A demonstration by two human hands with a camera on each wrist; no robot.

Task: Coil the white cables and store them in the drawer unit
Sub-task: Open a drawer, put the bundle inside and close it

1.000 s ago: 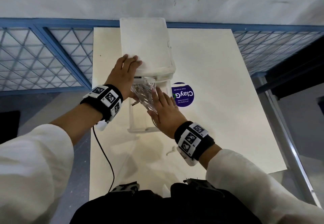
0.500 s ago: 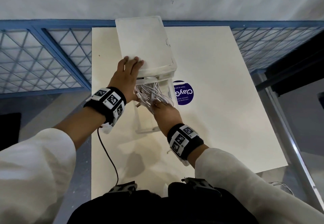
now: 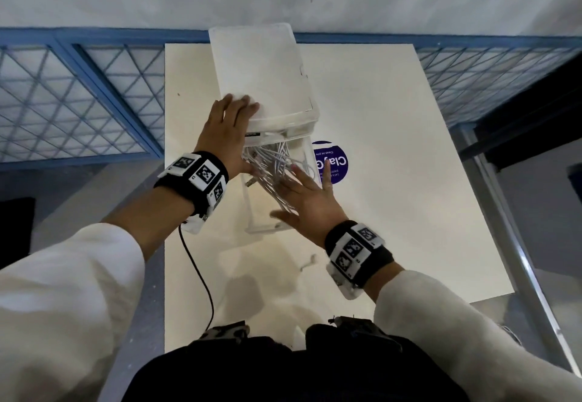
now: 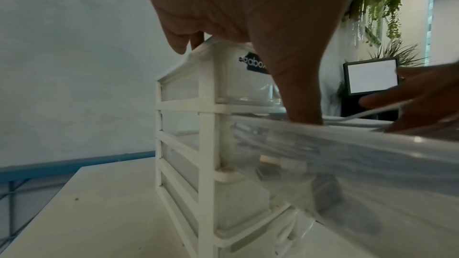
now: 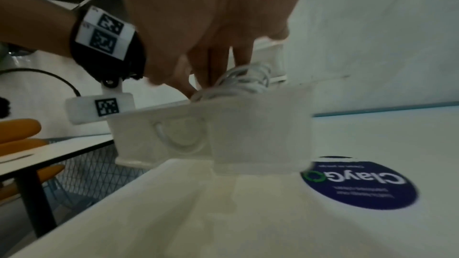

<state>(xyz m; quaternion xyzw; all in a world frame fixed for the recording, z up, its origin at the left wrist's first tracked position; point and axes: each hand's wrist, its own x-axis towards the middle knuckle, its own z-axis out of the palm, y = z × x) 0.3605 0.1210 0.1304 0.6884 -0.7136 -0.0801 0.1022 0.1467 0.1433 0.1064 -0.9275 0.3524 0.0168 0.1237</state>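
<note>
The left hand (image 3: 227, 132) lies flat on the near left corner of the white drawer unit's (image 3: 261, 74) top, fingers straight and pressed against the lid, while its thumb reaches down over the front edge into the pulled-out drawer (image 3: 264, 212). In the left wrist view that thumb (image 4: 301, 89) points straight down into the drawer, just past the black label on the unit's top front. The right hand (image 3: 310, 200) is spread open, fingers straight and splayed, palm down on the bundle of white cables (image 3: 272, 168) that fills the drawer; it holds nothing, only presses on them. From the right wrist view the fingertips (image 5: 218, 70) touch the top of the cable heap, which rises a little above the drawer's translucent rim.

The drawer is the second from the unit's top and sticks out toward the person, its front wall with a curved pull (image 5: 181, 136) facing them. The unit has stacked drawers in a white frame and stands on a cream table (image 3: 393, 181), slightly turned. Just right of the open drawer a round dark blue sticker (image 3: 335, 162) reading "ClayG" lies on the table. Nearer the person than the drawer, a small white piece (image 3: 310, 261) rests on the tabletop; what it is cannot be told. Both wrists carry black bands with printed markers, and a black cord (image 3: 198, 263) hangs from the left one. Behind the unit runs a blue mesh railing (image 3: 78, 99).
</note>
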